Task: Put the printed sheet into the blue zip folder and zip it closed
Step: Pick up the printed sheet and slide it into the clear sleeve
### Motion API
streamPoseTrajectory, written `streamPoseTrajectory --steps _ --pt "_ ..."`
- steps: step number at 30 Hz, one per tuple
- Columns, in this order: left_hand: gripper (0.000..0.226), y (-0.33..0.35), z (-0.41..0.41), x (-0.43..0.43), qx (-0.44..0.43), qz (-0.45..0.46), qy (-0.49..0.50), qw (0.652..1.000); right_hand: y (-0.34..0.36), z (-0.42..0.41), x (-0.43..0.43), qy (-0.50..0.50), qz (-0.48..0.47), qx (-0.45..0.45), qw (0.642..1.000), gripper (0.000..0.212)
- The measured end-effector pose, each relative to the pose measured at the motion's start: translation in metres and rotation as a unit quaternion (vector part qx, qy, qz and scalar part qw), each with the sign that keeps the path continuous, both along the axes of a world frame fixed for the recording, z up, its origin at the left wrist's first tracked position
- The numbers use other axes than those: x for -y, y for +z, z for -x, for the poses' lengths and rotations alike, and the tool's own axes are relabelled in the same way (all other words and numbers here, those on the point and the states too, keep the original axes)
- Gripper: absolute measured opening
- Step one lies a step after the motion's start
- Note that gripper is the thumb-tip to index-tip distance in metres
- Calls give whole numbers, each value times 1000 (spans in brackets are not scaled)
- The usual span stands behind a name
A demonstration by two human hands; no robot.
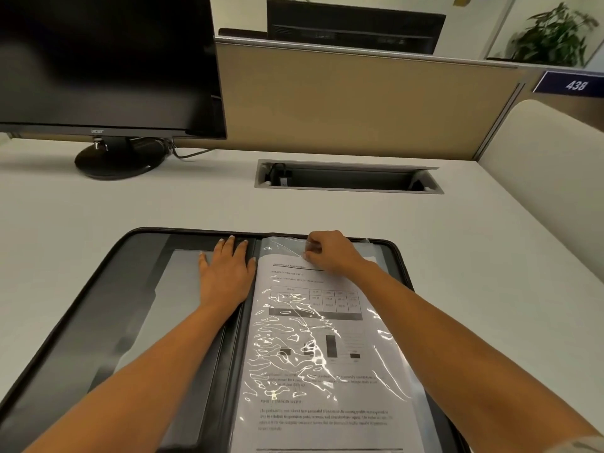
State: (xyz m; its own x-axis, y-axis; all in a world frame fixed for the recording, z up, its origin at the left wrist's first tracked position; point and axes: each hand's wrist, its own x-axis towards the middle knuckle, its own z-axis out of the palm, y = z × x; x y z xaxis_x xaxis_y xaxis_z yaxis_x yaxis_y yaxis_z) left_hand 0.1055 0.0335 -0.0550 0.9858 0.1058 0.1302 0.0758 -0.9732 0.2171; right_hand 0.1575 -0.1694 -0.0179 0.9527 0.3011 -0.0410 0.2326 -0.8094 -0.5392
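Flat left hand [225,276], fingers straight, presses the open zip folder [81,322] to steady it, while beside it the right hand [330,253] pinches the clear sleeve [287,245] top edge, probably seating the printed sheet [320,354] under its wrist; zip undone.

- One camera on my head faces forward and down, close over the open zip folder [108,289].
- Its wide view reaches the monitor [98,60].
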Motion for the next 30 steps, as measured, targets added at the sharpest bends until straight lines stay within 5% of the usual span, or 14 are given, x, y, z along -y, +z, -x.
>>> streamPoseTrajectory --steps 10,14,19,30 --pt "48 -2 -1 0 3 -3 0 1000 3 4 1 7 24 13 1000 17" --pt "48 -4 -5 0 1 -5 2 1000 -2 6 1 -24 105 100 989 34" --pt "48 -4 -18 0 2 -5 7 1000 -10 15 1 -38 96 143 984 45" --pt "49 0 -65 -7 -17 29 -2 999 -36 14 13 -3 96 47 994 56"
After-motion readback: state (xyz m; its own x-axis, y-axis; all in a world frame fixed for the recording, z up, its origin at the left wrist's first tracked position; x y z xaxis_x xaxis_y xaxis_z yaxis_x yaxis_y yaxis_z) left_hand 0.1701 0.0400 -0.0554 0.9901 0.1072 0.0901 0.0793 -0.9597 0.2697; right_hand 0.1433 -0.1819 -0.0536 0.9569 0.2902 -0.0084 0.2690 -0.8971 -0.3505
